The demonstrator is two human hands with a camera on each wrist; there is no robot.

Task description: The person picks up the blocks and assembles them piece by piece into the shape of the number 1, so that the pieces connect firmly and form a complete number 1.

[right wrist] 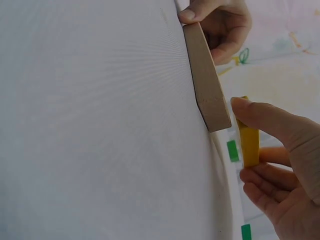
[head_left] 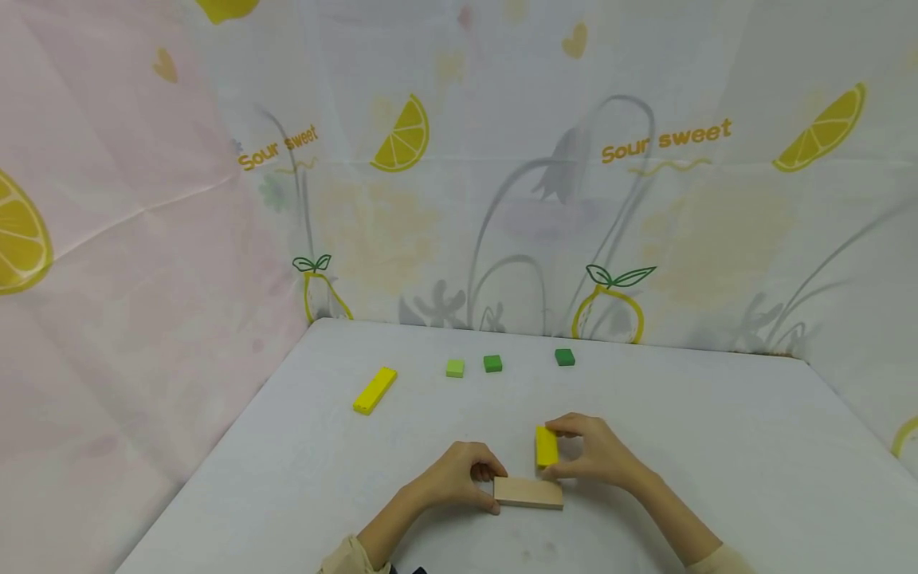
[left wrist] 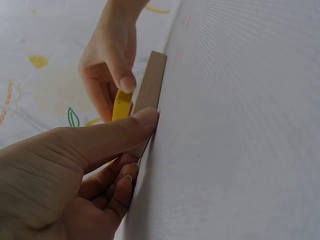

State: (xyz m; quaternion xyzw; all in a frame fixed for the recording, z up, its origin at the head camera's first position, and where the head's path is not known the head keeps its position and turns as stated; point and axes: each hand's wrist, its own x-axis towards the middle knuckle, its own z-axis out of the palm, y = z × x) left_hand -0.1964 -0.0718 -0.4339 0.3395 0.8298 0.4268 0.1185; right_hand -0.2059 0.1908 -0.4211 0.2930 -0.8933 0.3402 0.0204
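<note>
A plain wooden block (head_left: pixel 528 493) lies lengthwise near the front of the white table. My left hand (head_left: pixel 462 477) pinches its left end between thumb and fingers. Just behind the block's right half, my right hand (head_left: pixel 598 453) grips a small yellow block (head_left: pixel 547 447), thumb at the near end and fingers at the far end. In the right wrist view the yellow block (right wrist: pixel 249 140) sits beside the free end of the wooden block (right wrist: pixel 207 80). The left wrist view shows my left thumb covering part of the wooden block (left wrist: pixel 151 82).
A longer yellow block (head_left: pixel 375 391) lies at the back left of the table (head_left: pixel 717 446). Toward the back edge are a light green cube (head_left: pixel 455 368) and two darker green pieces, one nearer the middle (head_left: pixel 492 363), another farther right (head_left: pixel 565 357). A printed curtain (head_left: pixel 502 199) hangs behind.
</note>
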